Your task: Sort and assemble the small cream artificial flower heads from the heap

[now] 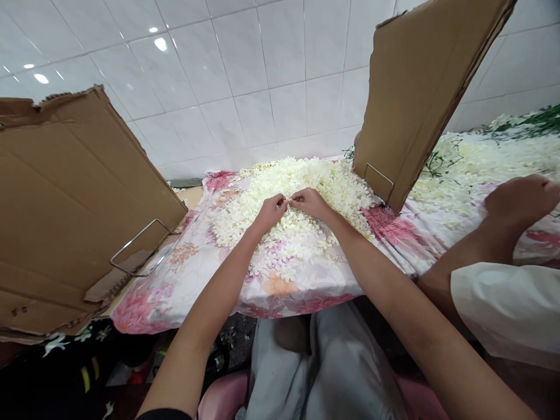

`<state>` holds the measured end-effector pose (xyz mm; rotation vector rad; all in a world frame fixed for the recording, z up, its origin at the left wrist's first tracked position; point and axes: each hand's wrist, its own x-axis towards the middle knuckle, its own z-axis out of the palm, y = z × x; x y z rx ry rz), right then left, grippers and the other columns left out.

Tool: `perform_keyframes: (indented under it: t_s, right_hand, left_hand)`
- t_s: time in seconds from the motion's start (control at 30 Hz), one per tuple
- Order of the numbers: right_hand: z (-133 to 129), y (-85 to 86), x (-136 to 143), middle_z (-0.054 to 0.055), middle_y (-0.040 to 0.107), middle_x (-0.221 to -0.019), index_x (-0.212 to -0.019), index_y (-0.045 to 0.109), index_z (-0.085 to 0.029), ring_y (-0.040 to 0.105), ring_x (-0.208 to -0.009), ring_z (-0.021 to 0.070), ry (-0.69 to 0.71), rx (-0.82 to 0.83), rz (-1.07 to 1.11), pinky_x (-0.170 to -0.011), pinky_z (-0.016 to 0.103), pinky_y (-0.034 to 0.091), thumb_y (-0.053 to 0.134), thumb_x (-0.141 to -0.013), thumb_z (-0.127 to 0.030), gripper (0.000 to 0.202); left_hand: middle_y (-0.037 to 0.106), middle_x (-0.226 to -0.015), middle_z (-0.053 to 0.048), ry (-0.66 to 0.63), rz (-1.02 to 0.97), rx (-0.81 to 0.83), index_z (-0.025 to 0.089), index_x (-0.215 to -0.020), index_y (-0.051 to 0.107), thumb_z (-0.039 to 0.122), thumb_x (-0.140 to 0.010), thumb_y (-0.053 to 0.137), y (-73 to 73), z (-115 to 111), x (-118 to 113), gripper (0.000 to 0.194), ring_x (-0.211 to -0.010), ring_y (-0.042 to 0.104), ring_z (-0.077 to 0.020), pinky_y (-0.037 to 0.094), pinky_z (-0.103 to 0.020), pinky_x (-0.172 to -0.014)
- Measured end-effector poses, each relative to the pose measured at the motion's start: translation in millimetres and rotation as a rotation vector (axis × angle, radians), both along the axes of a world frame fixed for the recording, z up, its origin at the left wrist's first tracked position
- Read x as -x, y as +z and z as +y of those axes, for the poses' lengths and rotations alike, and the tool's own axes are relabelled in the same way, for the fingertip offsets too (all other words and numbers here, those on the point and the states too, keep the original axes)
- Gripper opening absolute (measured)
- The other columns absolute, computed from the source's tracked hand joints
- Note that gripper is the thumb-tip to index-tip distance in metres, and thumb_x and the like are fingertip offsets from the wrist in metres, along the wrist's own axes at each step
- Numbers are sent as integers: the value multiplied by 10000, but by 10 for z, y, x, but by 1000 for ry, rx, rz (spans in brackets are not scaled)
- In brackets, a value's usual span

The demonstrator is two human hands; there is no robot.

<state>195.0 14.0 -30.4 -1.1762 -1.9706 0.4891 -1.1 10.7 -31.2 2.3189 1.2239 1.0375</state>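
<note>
A wide heap of small white flowers (306, 175) lies on a floral cloth (184, 291). Over the heap's near middle, my left hand (273, 210) and my right hand (308, 201) meet almost fingertip to fingertip. Both hands are closed in a pinch, with a small white flower (287, 201) between them. Thumb and index finger of each hand press together at this flower; its stem is too small to make out. Loose blossoms lie just below my wrists.
Upright cardboard panels with wire bookends stand left (87, 204) and right (420, 87). A white tiled wall (245, 58) rises behind. Past the right panel are more flowers (455, 175), green stems (529, 125) and another person's arm (481, 245) with a white sleeve.
</note>
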Motion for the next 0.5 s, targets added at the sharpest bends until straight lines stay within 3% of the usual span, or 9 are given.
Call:
perform_keyframes:
  t_s: [0.23, 0.5]
  right_hand:
    - [-31, 12, 30, 56, 791, -827, -935, 842, -139, 668, -756, 185, -50, 8, -40, -644, 254, 409, 716, -878, -269, 190]
    - [-20, 2, 29, 50, 795, -843, -960, 847, -154, 655, -743, 178, -55, -16, -72, -637, 258, 398, 705, -901, -290, 206]
  left_hand:
    - [679, -760, -14, 6, 8, 8, 202, -865, 593, 326, -947, 538, 22, -17, 3, 158, -735, 602, -174, 456, -291, -711]
    - [688, -768, -17, -2, 2, 7, 206, -865, 593, 353, -949, 534, 8, -12, 12, 179, -738, 612, -175, 464, -293, -719]
